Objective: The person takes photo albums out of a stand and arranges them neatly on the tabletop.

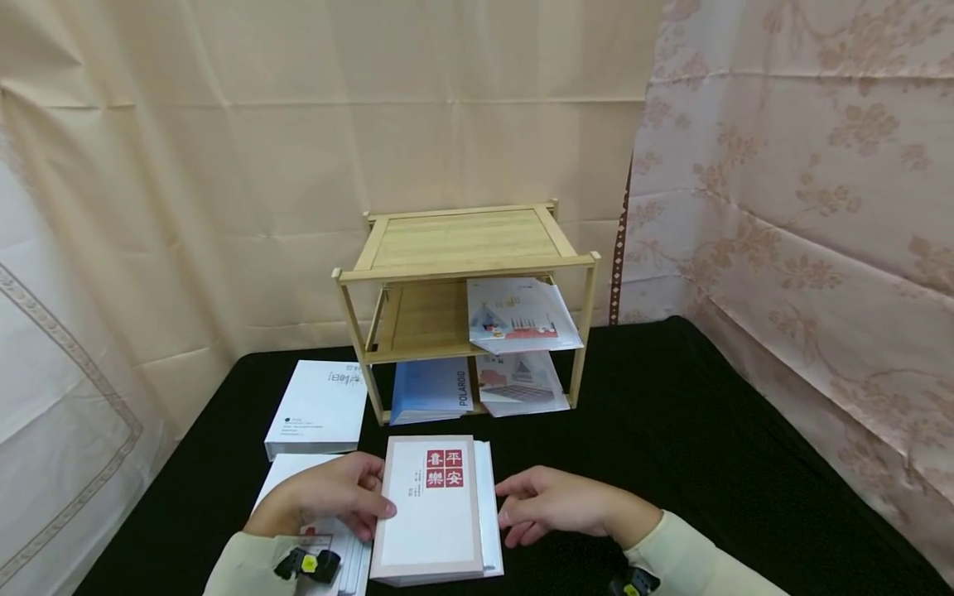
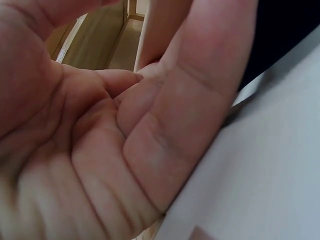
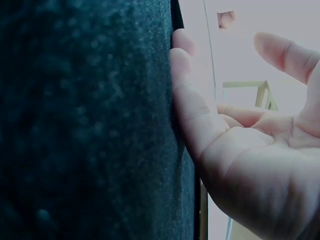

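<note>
A white book point(image 1: 428, 530) with a beige border and a red four-square emblem lies in front of me. A second white book point(image 1: 488, 513) shows from under its right side. My left hand point(image 1: 335, 497) grips the upper book's left edge, thumb on the cover and fingers down at the side. On the other side, my right hand point(image 1: 559, 503) has its fingertips right at the stack's right edge, fingers loosely bent and thumb apart. In the right wrist view those fingers point(image 3: 192, 107) lie low along the black cloth. Past the left palm point(image 2: 85, 145), the left wrist view shows wood.
Behind stands a two-tier wooden rack point(image 1: 462, 240). Its middle shelf bears an illustrated book point(image 1: 522, 319); below are a blue POLAROID book point(image 1: 432, 389) and another illustrated book point(image 1: 522, 385). A white book point(image 1: 316, 406) lies left, with more white books point(image 1: 346, 555) under my left forearm.
</note>
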Demonstrator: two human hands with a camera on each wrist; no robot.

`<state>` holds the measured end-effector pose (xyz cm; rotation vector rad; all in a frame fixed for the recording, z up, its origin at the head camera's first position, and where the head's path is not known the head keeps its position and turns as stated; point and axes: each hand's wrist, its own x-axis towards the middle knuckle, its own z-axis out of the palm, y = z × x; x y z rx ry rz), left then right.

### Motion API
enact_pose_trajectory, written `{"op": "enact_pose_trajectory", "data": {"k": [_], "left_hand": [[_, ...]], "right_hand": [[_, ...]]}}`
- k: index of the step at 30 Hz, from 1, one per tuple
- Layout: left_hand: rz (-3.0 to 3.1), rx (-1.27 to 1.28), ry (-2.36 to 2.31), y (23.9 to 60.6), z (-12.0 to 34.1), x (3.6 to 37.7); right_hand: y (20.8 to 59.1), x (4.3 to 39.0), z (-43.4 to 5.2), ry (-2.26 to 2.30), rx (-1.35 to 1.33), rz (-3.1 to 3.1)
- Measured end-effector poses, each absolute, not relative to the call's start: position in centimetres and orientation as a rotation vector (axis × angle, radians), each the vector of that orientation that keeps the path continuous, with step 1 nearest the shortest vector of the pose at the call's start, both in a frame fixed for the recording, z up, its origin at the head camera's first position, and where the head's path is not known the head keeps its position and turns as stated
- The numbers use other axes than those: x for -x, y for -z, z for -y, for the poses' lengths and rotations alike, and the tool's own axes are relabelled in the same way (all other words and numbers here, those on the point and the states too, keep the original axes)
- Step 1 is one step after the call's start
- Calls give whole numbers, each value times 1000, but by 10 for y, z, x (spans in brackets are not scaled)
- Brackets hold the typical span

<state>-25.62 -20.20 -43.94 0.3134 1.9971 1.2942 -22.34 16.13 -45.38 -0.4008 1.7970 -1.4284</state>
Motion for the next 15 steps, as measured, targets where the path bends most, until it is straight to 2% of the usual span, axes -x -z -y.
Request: {"op": "enact_pose_trajectory", "data": {"k": [15], "left_hand": [[-2007,-281,-1299,441,204,255]], "right_hand": [[454,222,-159,1416,418,-1825]]}}
